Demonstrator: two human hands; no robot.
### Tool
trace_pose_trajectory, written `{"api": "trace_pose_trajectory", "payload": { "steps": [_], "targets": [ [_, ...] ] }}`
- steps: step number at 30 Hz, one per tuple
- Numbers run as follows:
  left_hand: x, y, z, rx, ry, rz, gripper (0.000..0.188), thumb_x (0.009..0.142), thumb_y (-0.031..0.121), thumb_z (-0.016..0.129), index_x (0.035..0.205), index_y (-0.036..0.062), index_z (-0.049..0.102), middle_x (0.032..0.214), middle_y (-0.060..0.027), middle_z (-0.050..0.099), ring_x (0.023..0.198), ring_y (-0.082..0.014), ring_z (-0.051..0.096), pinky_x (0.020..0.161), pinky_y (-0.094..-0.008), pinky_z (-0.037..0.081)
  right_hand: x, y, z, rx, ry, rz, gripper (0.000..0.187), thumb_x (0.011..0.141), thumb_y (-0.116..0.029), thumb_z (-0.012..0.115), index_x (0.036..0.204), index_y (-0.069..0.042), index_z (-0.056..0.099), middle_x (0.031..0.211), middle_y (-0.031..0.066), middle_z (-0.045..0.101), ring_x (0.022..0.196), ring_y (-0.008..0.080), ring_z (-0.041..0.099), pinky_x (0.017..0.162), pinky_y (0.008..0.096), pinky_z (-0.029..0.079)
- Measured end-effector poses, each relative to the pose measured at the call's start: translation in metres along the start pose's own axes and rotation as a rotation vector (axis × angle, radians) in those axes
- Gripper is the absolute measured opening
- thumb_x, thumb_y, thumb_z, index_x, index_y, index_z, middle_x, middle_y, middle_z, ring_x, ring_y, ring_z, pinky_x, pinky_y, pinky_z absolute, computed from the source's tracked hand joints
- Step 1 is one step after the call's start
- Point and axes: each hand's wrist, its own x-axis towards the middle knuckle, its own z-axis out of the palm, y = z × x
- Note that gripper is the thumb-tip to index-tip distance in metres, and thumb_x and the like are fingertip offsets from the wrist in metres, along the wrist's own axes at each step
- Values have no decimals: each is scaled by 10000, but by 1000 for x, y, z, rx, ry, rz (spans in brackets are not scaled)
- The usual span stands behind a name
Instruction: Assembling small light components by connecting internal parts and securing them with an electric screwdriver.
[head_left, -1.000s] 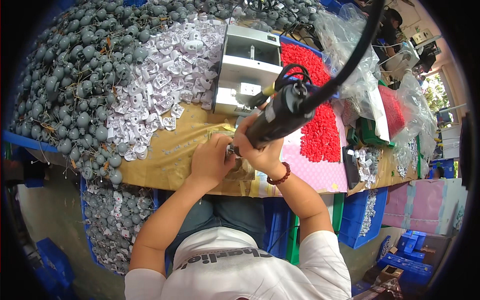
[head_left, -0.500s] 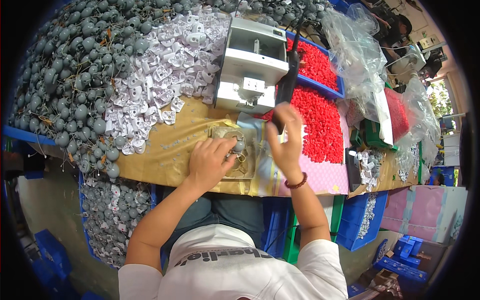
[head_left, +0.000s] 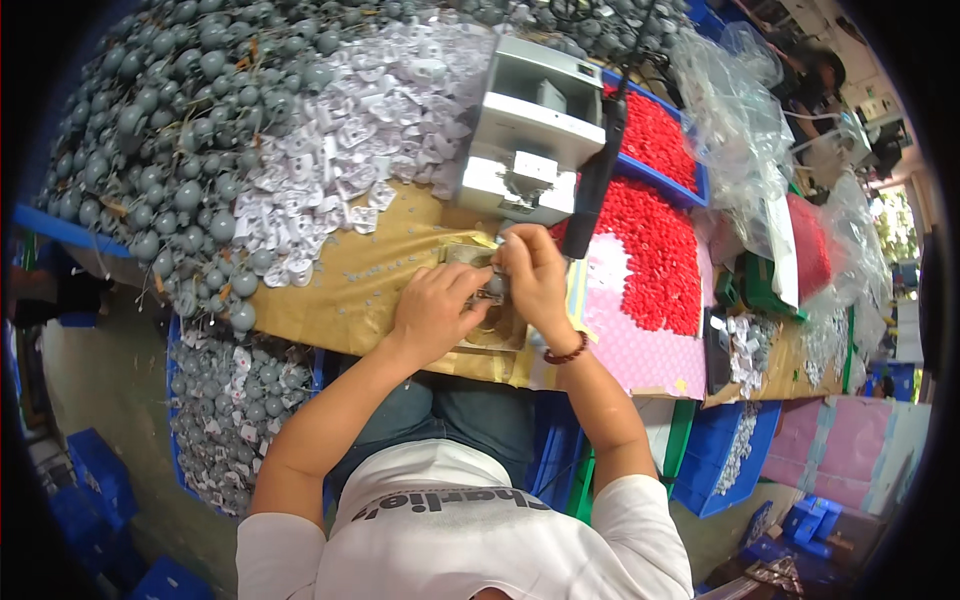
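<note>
in the head view, the small grey part (head_left: 494, 285) could tip or shift in the shallow fixture (head_left: 500, 335), mid-frame, if the two hands push unevenly; the black power screwdriver (head_left: 597, 185), hanging just beyond, could be knocked if the right hand (head_left: 535, 283) swung up and to the right. the part lies between the hands: the left hand (head_left: 432, 312) curls its fingers and thumb about its left side, the right bunches its fingertips at the upper edge. whether either grips firmly, i cannot tell.
</note>
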Motion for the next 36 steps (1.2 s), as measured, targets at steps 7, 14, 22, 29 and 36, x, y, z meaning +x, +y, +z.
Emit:
{"api": "trace_pose_trajectory", "payload": {
  "steps": [7,14,22,29,36],
  "targets": [
    [-92,-18,-145,-629,257,-574,479,907,-17,694,1345,32,505,1138,-38,618,869,-70,593,787,-257,498,9,1,-105,-94,15,-25,191,1051,-129,548,1162,-6,643,916,60,681,846,116,655,762,263,533],
    [-364,-56,-260,178,719,-1212,414,920,132,734,1283,34,561,1016,-29,620,833,-75,554,708,-226,452,19,40,-203,-279,97,67,226,1051,-199,593,1115,-2,683,898,17,660,796,81,593,730,228,487],
    [-515,-31,-197,276,852,-1561,438,912,203,751,1232,-15,546,912,-29,601,800,-114,563,694,-290,476,14,46,-223,-229,64,136,216,1061,-189,581,1141,-11,672,933,21,651,829,86,600,778,232,512],
    [-510,-45,-171,364,835,-1387,425,911,134,727,1266,-13,545,1115,-117,601,988,-200,597,831,-329,507,12,52,-234,-363,41,97,233,1063,-196,576,1163,-6,668,973,31,668,862,104,623,772,231,513],
    [-366,-61,-230,655,592,-891,357,872,23,673,1219,27,592,1206,-159,594,1113,-313,580,945,-407,475,9,40,-222,-1362,-190,-219,318,1004,-124,584,1311,-43,609,1263,186,616,1154,379,572,969,452,470]
  ]
}}
